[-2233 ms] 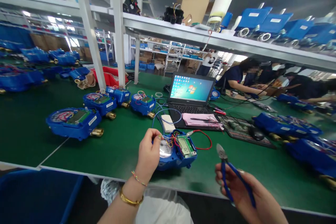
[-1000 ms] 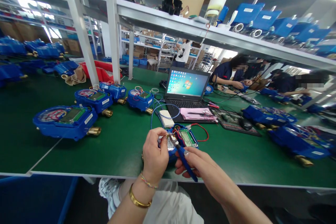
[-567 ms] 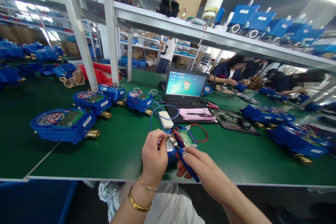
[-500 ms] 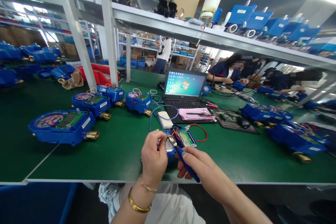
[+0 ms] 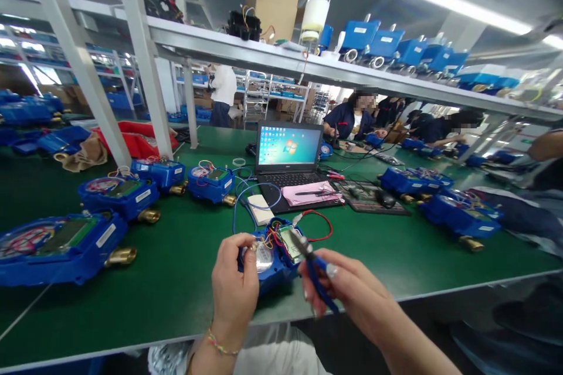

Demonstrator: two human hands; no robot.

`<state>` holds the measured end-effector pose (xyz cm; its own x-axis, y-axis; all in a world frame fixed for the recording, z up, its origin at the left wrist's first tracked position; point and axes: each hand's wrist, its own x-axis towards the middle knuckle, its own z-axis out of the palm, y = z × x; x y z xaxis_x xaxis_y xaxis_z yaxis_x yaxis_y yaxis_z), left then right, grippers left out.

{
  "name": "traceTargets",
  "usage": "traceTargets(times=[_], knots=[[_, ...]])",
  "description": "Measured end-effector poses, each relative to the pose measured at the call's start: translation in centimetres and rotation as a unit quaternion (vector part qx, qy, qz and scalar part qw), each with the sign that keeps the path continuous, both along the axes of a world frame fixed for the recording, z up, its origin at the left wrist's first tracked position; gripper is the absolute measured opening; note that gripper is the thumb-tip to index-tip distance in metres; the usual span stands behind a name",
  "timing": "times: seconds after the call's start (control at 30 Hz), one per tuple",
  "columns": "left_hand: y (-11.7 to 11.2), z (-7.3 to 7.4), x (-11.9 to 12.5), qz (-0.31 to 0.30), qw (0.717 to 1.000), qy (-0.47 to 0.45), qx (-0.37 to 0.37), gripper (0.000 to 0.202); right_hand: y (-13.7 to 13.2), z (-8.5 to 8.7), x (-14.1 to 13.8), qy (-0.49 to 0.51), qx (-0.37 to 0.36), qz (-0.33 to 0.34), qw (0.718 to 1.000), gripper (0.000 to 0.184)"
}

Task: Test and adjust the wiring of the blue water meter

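Note:
An opened blue meter (image 5: 276, 281) rests on the green bench in front of me, with coloured wires, a round metallic-looking part and a small display board (image 5: 288, 241) exposed. My left hand (image 5: 235, 278) is at the meter's left side, thumb and forefinger pinched over the round part. A tiny piece shows at those fingertips, too small to name. My right hand (image 5: 352, 281) grips blue-handled pliers (image 5: 313, 272), whose jaws point up and left in front of the display board. The jaws are apart from my left fingers. A red wire loop (image 5: 331, 225) runs from a white connector behind the meter.
Behind the meter are a white box (image 5: 259, 211), a laptop (image 5: 290, 149), a pink cloth (image 5: 308, 193) and a mouse (image 5: 387, 199). Several blue meters (image 5: 118, 196) stand left and right. A shelf (image 5: 264, 53) spans overhead on posts. Co-workers (image 5: 349, 120) sit across the bench.
The pliers have drawn back from the wires beside my left fingertips and now sit apart, to the right. My left hand keeps its pinch. The camera view has swung right.

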<state>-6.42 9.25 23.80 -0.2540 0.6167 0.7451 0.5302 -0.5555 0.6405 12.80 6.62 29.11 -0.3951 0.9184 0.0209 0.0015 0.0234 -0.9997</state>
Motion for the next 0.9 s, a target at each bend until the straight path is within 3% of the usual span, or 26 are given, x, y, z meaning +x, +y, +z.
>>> traceTargets(times=[0.07,0.17,0.23,0.37,0.43,0.53,0.6,0.63,0.77,0.9], knots=[[-0.1,0.3,-0.1,-0.011,1.000,0.009,-0.016,0.011,1.8,-1.2,2.9,-0.097,0.070,-0.129,0.984,0.048],[-0.3,0.6,-0.1,-0.019,0.999,0.017,-0.033,0.012,5.6,-4.0,7.4,-0.316,0.115,-0.276,0.901,0.051],[-0.5,0.8,-0.1,-0.020,0.999,0.020,-0.040,0.013,8.0,-5.7,9.7,-0.362,0.108,-0.321,0.868,0.056],[-0.7,1.6,0.1,-0.007,0.998,0.025,-0.048,0.012,10.3,-7.2,11.1,-0.362,0.147,-0.356,0.849,0.078],[-0.8,2.2,0.5,-0.011,0.998,0.041,-0.054,0.016,10.3,-6.7,10.0,-0.335,0.181,-0.304,0.873,0.080],[-1.0,3.2,1.4,-0.025,0.991,0.110,-0.066,0.023,9.4,-5.5,7.0,-0.195,0.197,-0.067,0.959,0.073],[-1.0,3.6,2.1,-0.013,0.982,0.169,-0.078,0.024,8.9,-4.9,4.9,-0.099,0.190,0.071,0.974,0.075],[-1.1,3.6,2.4,-0.002,0.978,0.193,-0.085,0.023,8.7,-4.7,4.1,-0.071,0.189,0.105,0.974,0.076],[-1.3,3.0,2.9,0.019,0.969,0.226,-0.101,0.016,8.2,-4.7,2.6,-0.037,0.194,0.111,0.974,0.067],[-1.8,2.3,2.7,-0.014,0.971,0.222,-0.085,0.013,7.3,-5.0,3.1,-0.041,0.205,0.090,0.974,0.065]])
